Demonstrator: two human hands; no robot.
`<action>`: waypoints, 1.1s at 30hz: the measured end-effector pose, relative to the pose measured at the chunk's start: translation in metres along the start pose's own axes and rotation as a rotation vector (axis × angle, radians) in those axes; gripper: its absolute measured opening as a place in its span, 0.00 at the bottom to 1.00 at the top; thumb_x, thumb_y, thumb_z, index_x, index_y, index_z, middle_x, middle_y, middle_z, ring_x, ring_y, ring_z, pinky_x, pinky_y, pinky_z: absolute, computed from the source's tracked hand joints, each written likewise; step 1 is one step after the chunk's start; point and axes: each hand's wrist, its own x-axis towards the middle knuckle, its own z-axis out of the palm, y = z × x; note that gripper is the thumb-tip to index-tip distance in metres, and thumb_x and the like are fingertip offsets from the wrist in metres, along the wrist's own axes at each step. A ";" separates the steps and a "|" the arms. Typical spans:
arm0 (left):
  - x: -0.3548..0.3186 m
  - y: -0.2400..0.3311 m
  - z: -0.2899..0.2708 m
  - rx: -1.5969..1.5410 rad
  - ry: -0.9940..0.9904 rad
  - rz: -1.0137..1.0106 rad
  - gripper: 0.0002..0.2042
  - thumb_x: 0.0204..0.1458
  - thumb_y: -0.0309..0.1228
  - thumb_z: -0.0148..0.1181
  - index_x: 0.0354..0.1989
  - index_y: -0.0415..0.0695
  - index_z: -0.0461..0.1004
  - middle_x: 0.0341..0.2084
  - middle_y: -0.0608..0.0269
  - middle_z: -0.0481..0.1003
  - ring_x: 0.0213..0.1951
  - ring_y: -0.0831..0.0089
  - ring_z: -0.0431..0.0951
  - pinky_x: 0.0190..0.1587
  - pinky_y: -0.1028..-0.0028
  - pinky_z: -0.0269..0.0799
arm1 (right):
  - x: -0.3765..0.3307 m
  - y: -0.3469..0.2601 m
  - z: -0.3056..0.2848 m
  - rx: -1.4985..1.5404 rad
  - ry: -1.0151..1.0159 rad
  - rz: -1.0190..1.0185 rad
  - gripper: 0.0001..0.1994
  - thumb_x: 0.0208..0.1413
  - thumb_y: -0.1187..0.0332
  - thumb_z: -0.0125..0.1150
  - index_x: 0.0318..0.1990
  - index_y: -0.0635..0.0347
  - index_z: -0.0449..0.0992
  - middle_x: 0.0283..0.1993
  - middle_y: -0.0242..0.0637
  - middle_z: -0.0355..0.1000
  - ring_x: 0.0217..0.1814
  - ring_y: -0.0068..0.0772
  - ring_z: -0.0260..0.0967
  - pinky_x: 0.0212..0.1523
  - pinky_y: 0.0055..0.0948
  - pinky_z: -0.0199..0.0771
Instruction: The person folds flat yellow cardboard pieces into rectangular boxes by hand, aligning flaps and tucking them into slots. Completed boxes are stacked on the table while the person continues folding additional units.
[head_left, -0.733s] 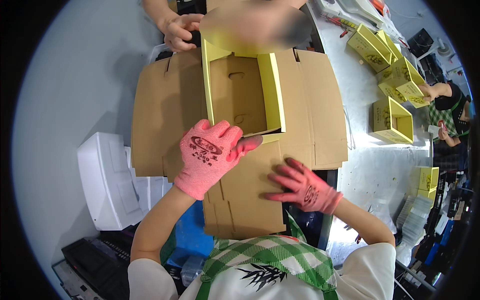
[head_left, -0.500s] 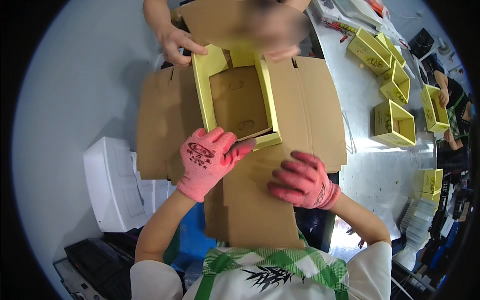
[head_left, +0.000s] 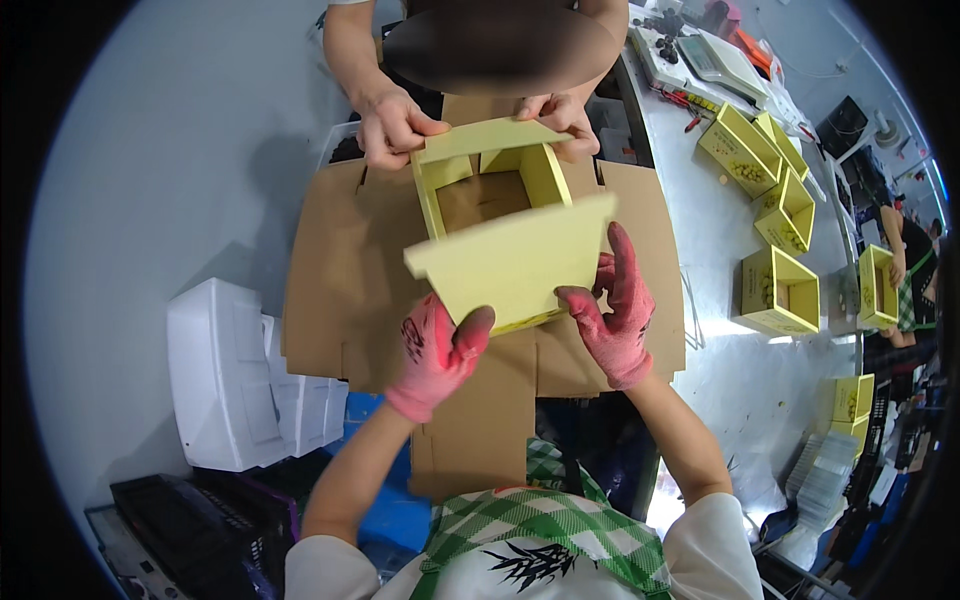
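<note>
A pale yellow cardboard box (head_left: 557,184) sits in the middle, its top uncovered and brown cardboard showing inside. Its near panel (head_left: 520,262) is raised and tilted toward me. Gripping that panel's lower left edge is my left hand (head_left: 434,362), in a pink glove, thumb in front and fingers partly hidden behind. My right hand (head_left: 617,312), gloved the same, pinches the panel's right side between thumb and fingers. Across from me, a co-worker's left-side hand (head_left: 391,125) and right-side hand (head_left: 562,118) hold the box's far flap (head_left: 490,136).
Flattened brown cardboard (head_left: 345,270) lies under the box. On the metal table (head_left: 720,400) at right stand several yellow boxes (head_left: 780,290), a scale (head_left: 720,65) and stacked clear trays (head_left: 815,475). White foam boxes (head_left: 220,375) are at left; another person (head_left: 910,240) is far right.
The near panel has come up and tilts toward me. My right hand has moved from the brown cardboard onto the panel. The co-worker's hands now hold the far flap.
</note>
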 end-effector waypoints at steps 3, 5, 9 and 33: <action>0.010 0.019 0.026 0.008 0.257 -0.039 0.25 0.43 0.16 0.53 0.55 0.37 0.65 0.44 0.49 0.71 0.39 0.54 0.74 0.40 0.65 0.71 | -0.005 -0.006 0.000 0.125 -0.011 0.239 0.36 0.43 0.69 0.72 0.62 0.64 0.63 0.41 0.44 0.72 0.38 0.36 0.73 0.38 0.31 0.74; 0.016 0.017 0.029 0.123 0.334 0.083 0.25 0.43 0.16 0.55 0.54 0.37 0.66 0.48 0.46 0.69 0.39 0.53 0.73 0.40 0.65 0.72 | 0.005 -0.005 -0.001 -0.115 -0.019 -0.001 0.38 0.43 0.67 0.73 0.63 0.60 0.62 0.50 0.48 0.67 0.47 0.40 0.69 0.46 0.35 0.72; 0.013 0.013 0.024 0.481 0.313 0.232 0.23 0.45 0.28 0.63 0.52 0.40 0.70 0.56 0.45 0.64 0.52 0.52 0.67 0.55 0.60 0.65 | 0.030 -0.006 -0.018 -0.415 -0.431 -0.269 0.44 0.34 0.57 0.74 0.64 0.52 0.61 0.63 0.44 0.58 0.66 0.47 0.54 0.65 0.51 0.54; 0.132 0.025 0.027 0.144 -1.588 -0.691 0.34 0.42 0.38 0.65 0.57 0.40 0.58 0.36 0.52 0.69 0.34 0.63 0.70 0.33 0.67 0.68 | 0.011 0.018 -0.010 -0.031 -0.302 -0.147 0.25 0.37 0.65 0.71 0.45 0.61 0.70 0.50 0.43 0.68 0.55 0.44 0.65 0.62 0.50 0.61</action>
